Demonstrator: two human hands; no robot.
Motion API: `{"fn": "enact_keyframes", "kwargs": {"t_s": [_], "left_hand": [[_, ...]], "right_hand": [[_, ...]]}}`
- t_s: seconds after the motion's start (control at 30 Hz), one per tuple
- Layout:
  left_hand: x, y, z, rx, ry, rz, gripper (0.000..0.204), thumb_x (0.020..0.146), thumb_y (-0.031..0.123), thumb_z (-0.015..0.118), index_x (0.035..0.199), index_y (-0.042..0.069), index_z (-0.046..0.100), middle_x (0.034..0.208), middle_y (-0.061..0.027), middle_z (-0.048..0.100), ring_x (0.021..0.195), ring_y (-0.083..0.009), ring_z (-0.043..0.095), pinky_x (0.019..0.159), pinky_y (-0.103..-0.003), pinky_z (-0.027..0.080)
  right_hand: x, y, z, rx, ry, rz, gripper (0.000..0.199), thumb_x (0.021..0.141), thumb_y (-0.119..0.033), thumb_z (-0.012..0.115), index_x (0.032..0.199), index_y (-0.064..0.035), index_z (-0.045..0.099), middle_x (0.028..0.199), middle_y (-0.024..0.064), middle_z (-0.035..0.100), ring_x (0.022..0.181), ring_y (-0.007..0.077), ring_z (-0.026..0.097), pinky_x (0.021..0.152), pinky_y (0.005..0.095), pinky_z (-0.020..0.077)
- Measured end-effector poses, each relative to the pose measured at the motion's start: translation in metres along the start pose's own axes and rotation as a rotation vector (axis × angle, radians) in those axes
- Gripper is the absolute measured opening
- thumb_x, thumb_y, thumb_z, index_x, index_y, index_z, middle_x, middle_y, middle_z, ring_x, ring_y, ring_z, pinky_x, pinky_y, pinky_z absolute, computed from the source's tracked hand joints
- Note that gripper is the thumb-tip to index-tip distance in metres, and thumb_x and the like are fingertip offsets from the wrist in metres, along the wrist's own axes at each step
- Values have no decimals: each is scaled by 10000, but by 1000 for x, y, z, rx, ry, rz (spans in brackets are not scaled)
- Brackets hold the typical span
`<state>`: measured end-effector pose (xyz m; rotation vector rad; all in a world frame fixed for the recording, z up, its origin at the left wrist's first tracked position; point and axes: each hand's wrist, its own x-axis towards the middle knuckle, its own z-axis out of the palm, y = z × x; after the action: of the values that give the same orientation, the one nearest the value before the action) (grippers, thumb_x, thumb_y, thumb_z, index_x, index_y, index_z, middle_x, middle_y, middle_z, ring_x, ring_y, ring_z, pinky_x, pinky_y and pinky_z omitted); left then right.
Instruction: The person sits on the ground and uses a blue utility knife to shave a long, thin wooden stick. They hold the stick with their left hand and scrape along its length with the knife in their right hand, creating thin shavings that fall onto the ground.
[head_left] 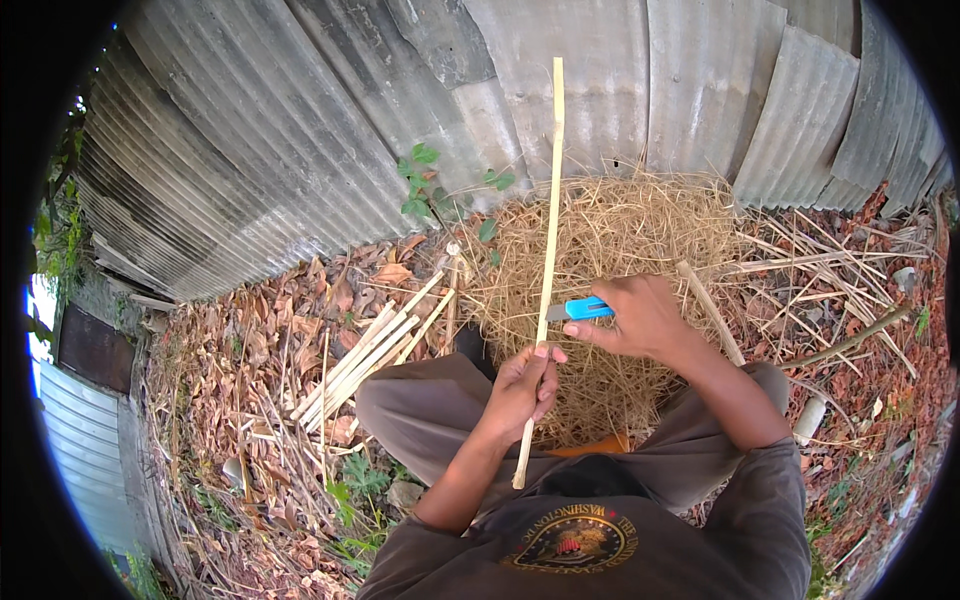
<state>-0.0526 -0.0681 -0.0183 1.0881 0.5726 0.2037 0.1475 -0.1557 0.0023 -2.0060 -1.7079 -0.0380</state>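
A long, thin bamboo strip (553, 200) stands almost lengthwise in front of me, its lower end beside my lap. My left hand (524, 388) is closed around it near that lower end. In my right hand (640, 318) is a blue utility knife (588, 307), gripped by its handle. Its grey blade points left and meets the strip's edge, or lies very close to it, just above my left fingers. Beneath both hands lies a heap of fine straw-like shavings (620, 230), between and beyond my folded legs.
Split bamboo strips (365, 360) lie in a pile to the left on dry leaves. At the right are a thicker stick (712, 312), a branch (850, 340) and scattered slivers. Corrugated metal sheets (400, 120) form a wall ahead, with a small green plant (420, 185) at its foot.
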Motion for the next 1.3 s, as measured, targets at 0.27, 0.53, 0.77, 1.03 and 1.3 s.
{"fn": "enact_keyframes", "kwargs": {"t_s": [0.27, 0.53, 0.77, 1.03, 1.3], "left_hand": [[-18, 10, 5, 19, -69, -13, 326, 1041, 320, 328, 958, 50, 492, 529, 31, 326, 343, -62, 286, 328, -225, 263], [-38, 10, 11, 155, -63, -57, 336, 1041, 310, 330, 874, 55, 469, 514, 31, 340, 358, -59, 303, 338, -216, 286], [-33, 20, 3, -71, -97, -26, 322, 1039, 308, 341, 841, 83, 458, 490, 41, 294, 343, -69, 273, 392, -225, 265], [-44, 13, 13, -214, -191, -99, 313, 1042, 299, 320, 843, 92, 442, 486, 36, 282, 333, -80, 239, 409, -229, 260], [-44, 12, 8, -181, -176, -30, 329, 1044, 310, 310, 837, 86, 432, 488, 38, 295, 327, -78, 243, 411, -230, 259]], "right_hand": [[5, 2, 19, -92, 160, -132, 640, 742, -707, 590, 572, -94, 519, 473, 68, 502, 401, 255, 534, 405, 375, 411], [19, 35, 17, -128, 259, 145, 681, 791, -717, 522, 546, -82, 544, 429, 77, 500, 382, 248, 552, 397, 373, 436], [5, 1, 24, -39, 192, -119, 697, 756, -747, 538, 505, -97, 531, 397, 63, 467, 352, 250, 514, 372, 362, 406], [17, 39, 15, -112, 207, 157, 712, 800, -742, 481, 535, -89, 580, 399, 70, 470, 368, 232, 525, 382, 365, 407], [9, 18, 25, 0, 182, 67, 679, 780, -726, 528, 540, -91, 549, 405, 70, 457, 372, 273, 516, 390, 394, 397]]}}
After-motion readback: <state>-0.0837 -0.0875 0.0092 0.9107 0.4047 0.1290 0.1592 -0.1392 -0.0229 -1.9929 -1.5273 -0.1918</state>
